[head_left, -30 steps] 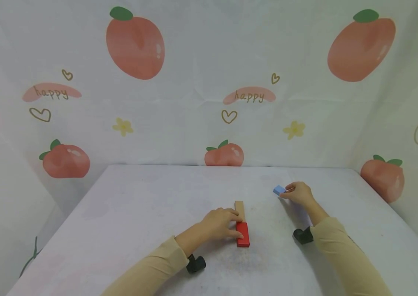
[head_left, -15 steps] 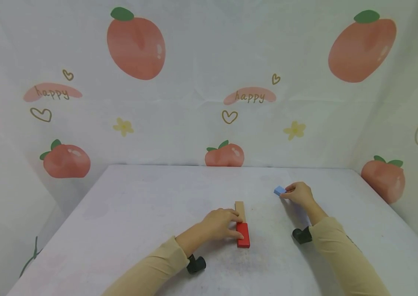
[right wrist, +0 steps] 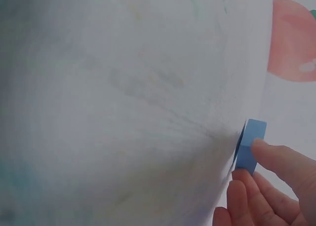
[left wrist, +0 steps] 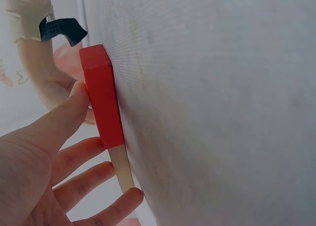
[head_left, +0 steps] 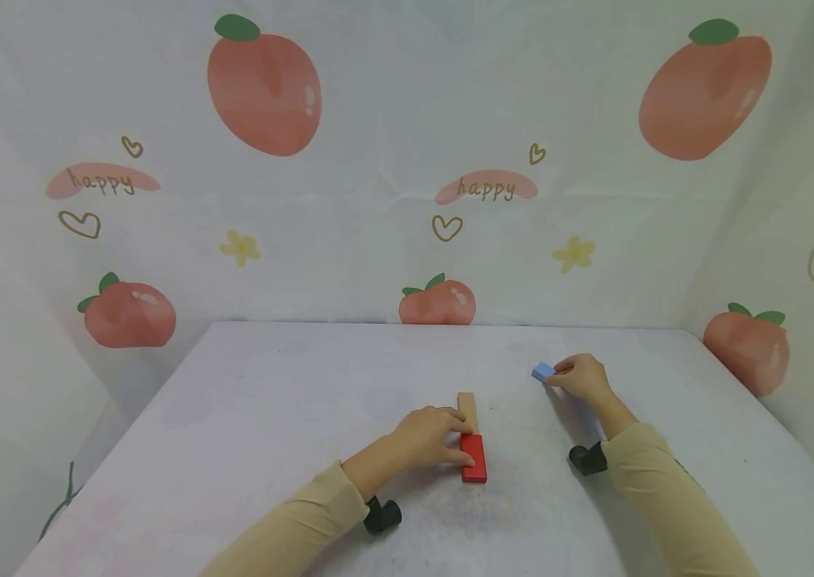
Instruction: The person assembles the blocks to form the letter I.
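My left hand (head_left: 425,437) lies over two blocks set end to end, its thumb on the red block (head_left: 474,469) and its other fingers at the plain wooden block (head_left: 467,409). In the left wrist view these fingers are spread and fairly straight, touching the red block (left wrist: 102,97) and reaching across the wooden block (left wrist: 121,166). Farther back on the right, my right hand (head_left: 583,378) pinches a small blue block (head_left: 543,371) between thumb and fingers. The right wrist view shows the thumb pressed on the blue block (right wrist: 251,149), close over the tabletop.
The white table (head_left: 292,401) has a curtain (head_left: 378,120) printed with peaches behind it and at its sides. Black wrist mounts (head_left: 382,514) hang under both forearms. A dark green cord (head_left: 61,505) shows beyond the left table edge.
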A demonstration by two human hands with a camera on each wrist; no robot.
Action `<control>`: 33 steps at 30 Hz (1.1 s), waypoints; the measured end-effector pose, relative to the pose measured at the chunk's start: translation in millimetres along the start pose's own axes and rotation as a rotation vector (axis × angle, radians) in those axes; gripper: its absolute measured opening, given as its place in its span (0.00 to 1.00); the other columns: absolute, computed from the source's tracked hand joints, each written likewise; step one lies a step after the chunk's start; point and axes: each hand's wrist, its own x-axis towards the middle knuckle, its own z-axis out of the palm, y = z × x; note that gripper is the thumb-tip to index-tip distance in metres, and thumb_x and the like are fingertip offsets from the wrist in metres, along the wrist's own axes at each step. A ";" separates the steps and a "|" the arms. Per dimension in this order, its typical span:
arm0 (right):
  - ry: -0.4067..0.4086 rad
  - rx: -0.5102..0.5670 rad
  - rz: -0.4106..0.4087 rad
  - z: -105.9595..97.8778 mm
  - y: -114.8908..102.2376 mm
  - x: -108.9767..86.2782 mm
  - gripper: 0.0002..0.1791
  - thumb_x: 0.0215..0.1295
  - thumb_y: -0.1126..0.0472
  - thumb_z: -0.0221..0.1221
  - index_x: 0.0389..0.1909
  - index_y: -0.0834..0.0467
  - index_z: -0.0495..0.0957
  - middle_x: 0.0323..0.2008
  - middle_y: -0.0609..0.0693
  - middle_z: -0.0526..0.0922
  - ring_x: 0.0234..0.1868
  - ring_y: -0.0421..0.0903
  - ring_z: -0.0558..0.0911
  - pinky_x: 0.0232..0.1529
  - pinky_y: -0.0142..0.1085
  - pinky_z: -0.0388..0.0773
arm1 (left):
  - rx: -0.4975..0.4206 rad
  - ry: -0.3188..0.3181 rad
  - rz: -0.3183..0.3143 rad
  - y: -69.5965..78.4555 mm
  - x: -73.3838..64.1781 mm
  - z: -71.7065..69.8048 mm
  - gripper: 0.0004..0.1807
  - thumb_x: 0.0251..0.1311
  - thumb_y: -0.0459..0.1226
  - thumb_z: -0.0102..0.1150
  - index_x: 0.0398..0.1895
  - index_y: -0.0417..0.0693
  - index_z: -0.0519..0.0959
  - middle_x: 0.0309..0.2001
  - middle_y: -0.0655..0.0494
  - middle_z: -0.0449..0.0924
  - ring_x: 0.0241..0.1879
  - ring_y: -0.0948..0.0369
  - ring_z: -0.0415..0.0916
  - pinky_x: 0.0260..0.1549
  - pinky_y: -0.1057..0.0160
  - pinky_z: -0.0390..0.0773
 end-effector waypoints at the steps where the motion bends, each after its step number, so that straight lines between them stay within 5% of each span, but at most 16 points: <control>1: -0.001 0.002 0.000 0.0 -0.7 -0.2 0.21 0.53 0.61 0.63 0.41 0.75 0.77 0.38 0.67 0.83 0.36 0.56 0.81 0.37 0.43 0.78 | 0.003 0.001 0.000 -0.1 0.1 0.0 0.25 0.51 0.53 0.64 0.54 0.59 0.79 0.57 0.58 0.77 0.58 0.59 0.73 0.53 0.61 0.75; 17: -0.030 0.010 -0.019 3.4 -10.5 -1.0 0.23 0.54 0.60 0.63 0.44 0.75 0.76 0.40 0.68 0.82 0.38 0.56 0.81 0.37 0.39 0.78 | 0.012 0.001 0.001 1.0 -0.1 -0.9 0.25 0.51 0.53 0.64 0.54 0.58 0.79 0.57 0.58 0.77 0.58 0.59 0.73 0.54 0.61 0.74; 33: -0.032 0.024 -0.050 5.6 -18.3 -4.7 0.22 0.52 0.62 0.63 0.43 0.75 0.77 0.37 0.67 0.83 0.39 0.58 0.81 0.42 0.45 0.78 | -0.001 -0.007 -0.010 1.8 -0.4 -1.3 0.25 0.51 0.53 0.65 0.54 0.58 0.79 0.56 0.58 0.77 0.57 0.60 0.73 0.54 0.61 0.75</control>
